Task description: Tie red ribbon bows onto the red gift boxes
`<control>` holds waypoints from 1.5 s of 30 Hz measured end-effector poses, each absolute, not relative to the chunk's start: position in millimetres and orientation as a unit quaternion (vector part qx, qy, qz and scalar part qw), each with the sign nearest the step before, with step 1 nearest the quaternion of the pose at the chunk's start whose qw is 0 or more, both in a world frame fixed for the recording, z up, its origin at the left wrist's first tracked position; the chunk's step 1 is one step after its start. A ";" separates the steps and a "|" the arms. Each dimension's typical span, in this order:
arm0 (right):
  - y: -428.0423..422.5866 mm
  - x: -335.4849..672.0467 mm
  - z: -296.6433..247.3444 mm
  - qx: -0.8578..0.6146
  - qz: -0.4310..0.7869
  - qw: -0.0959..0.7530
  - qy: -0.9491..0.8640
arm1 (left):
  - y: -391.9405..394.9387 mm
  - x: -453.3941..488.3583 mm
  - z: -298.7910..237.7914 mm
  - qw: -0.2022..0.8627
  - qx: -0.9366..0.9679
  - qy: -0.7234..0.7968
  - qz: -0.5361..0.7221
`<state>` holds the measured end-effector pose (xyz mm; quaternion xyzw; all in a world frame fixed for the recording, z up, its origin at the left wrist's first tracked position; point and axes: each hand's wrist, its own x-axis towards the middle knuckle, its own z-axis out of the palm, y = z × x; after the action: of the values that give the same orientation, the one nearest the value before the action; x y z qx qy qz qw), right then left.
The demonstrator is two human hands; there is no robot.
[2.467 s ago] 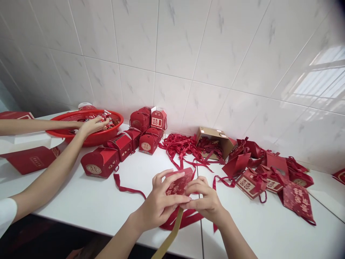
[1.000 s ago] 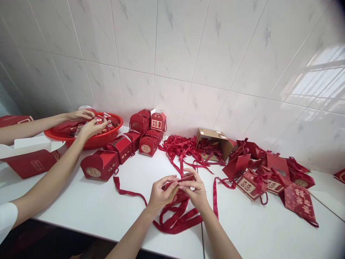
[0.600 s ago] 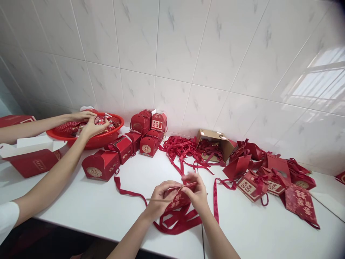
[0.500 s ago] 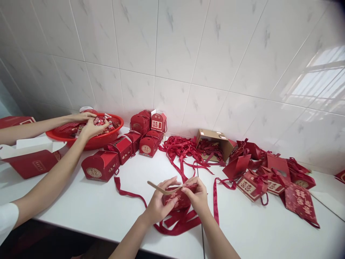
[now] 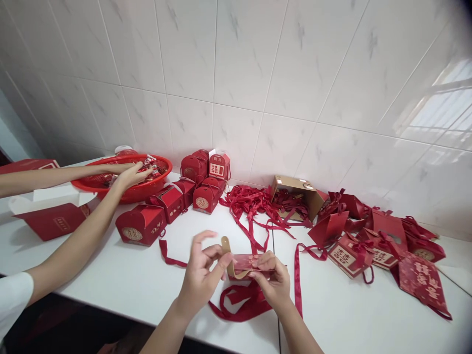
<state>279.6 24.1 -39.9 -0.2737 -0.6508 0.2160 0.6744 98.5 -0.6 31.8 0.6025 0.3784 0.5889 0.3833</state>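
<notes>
Presently, a flattened red box [image 5: 250, 262] is held in the air between both hands, in front of the brown cardboard carton [image 5: 295, 189] and nearer the counter's front edge than the carton.

- Long axis of the box: roughly left to right, almost level. One hand is set at each end.
- Right hand [image 5: 276, 282]: closed on the right end, thumb on the top face, the other fingers curled beneath. The grip looks firm. The wrist is bent inward, with the forearm coming up from below.
- Left hand [image 5: 201, 278]: at the left end, where a tan flap [image 5: 225, 248] is curled upward from the box. The flap is lightly nipped between the thumb and one finger; the forefinger and the rest are spread and raised clear. This hand is judged mostly open.
- The flap lies on the left hand's side, so that hand is the nearer one to it.

Surroundings, all referred to the carton:
- A loose red ribbon [image 5: 239, 302] lies on the white counter [image 5: 129, 280] in front of it, below the hands.
- A heap of ribbons [image 5: 250, 201] spills just to its left.
- Closed red boxes [image 5: 142, 223] stand further left; a red basket [image 5: 155, 184] sits beyond them.
- A co-worker's hands [image 5: 129, 176] are seen over the basket rim.
- Unassembled red boxes [image 5: 422, 282] are scattered to its right.
</notes>
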 end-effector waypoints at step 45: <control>20.0 284.1 -29.9 -0.244 0.213 0.661 -0.677 | 5.8 111.8 7.9 0.307 0.719 0.385 0.491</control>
<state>284.1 20.0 -29.9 -0.2435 -0.6771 0.2134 0.6608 111.8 5.8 7.9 0.7186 0.3852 0.4906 0.3074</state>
